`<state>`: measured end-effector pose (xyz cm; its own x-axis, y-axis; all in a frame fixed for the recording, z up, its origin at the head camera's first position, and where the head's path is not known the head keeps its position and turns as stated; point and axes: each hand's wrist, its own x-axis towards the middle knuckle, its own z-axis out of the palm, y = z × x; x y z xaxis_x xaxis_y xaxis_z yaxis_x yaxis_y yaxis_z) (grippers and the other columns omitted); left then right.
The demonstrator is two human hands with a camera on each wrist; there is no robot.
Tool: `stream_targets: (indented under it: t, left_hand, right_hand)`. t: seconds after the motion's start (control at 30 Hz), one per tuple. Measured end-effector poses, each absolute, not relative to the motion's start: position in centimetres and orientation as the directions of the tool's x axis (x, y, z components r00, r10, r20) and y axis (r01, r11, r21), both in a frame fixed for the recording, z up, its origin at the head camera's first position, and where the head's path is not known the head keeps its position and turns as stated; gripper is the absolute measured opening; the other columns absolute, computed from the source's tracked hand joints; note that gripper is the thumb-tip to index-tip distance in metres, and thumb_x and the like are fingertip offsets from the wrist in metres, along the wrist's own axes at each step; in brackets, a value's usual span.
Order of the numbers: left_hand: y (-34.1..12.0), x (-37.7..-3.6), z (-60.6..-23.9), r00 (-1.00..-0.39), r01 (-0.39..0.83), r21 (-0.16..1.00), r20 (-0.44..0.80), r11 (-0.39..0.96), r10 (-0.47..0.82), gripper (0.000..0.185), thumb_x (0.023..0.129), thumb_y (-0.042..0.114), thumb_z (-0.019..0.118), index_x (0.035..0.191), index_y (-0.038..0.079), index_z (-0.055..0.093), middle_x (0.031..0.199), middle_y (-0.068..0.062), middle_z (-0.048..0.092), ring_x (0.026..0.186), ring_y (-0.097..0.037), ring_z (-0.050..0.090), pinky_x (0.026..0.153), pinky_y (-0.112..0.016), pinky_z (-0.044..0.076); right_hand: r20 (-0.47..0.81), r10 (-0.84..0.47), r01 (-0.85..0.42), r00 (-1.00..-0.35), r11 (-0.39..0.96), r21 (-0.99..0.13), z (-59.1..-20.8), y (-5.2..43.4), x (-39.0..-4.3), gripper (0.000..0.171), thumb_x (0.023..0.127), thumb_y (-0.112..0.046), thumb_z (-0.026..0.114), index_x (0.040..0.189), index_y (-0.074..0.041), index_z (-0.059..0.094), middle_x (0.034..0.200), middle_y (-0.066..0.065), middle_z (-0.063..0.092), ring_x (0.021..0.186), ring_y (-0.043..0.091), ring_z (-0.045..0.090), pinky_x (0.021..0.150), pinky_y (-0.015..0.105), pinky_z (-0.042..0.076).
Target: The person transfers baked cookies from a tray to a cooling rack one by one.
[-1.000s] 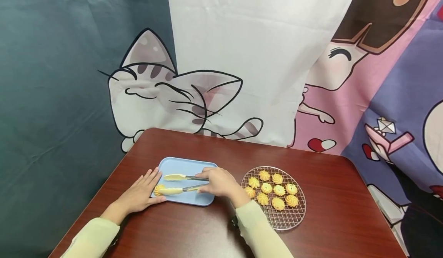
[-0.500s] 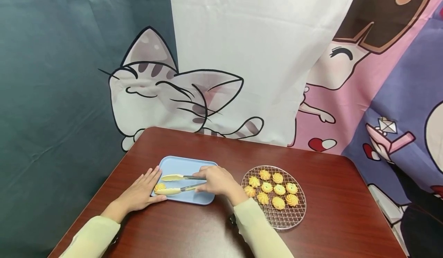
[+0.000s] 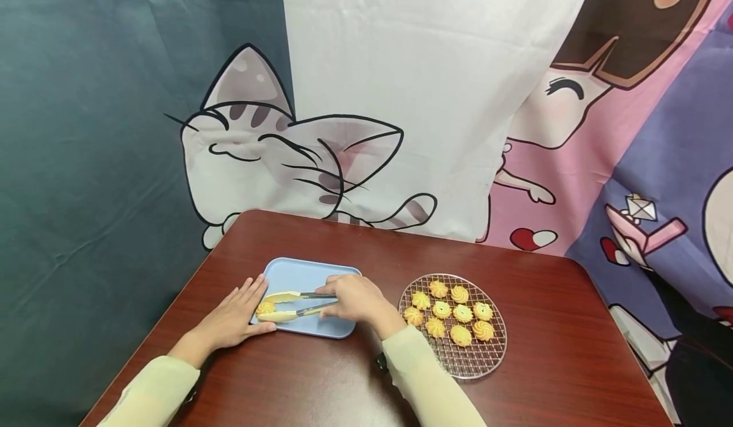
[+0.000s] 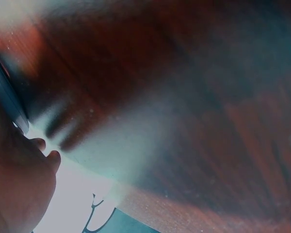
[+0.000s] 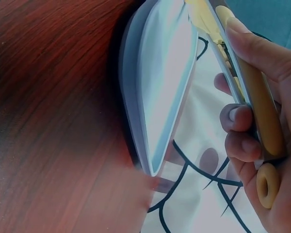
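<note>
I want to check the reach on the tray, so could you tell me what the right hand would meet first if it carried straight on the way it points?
The right hand points left along its tongs, whose tips are at the cookie on the tray. Beyond that it would probably meet the left hand at the tray's edge.

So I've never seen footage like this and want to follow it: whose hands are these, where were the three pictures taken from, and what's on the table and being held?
A person wears three cameras: one on the head, one on each wrist. In the head view, the right hand grips yellow tongs whose tips close around a cookie on a blue tray. The left hand lies flat at the tray's edge. A round wire rack beside it holds more cookies. The right wrist view shows the tongs close up; the left wrist view is blurred.
</note>
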<state>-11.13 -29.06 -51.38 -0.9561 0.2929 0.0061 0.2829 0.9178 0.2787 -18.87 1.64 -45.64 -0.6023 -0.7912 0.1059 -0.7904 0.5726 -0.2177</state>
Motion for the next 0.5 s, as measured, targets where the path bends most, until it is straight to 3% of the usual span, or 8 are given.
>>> stream_targets:
  t: [0.5]
  left_hand:
    - [-28.9,-11.0,-51.2,-0.957,0.278,0.291,0.009,0.915,0.288,0.103,0.089,0.069,0.06,0.157,-0.003,0.03,0.164,-0.022,0.025,0.149,-0.049,0.022,0.116,-0.066,0.024]
  right_hand:
    - [0.097,-0.755,-0.745,-0.648,0.602,-0.289,-44.9,3.6,-18.6,0.047,0.083,-0.047,0.081,0.127,-0.035,0.072,0.106,-0.014,0.07,0.093,0.006,0.066,0.071,0.028,0.054]
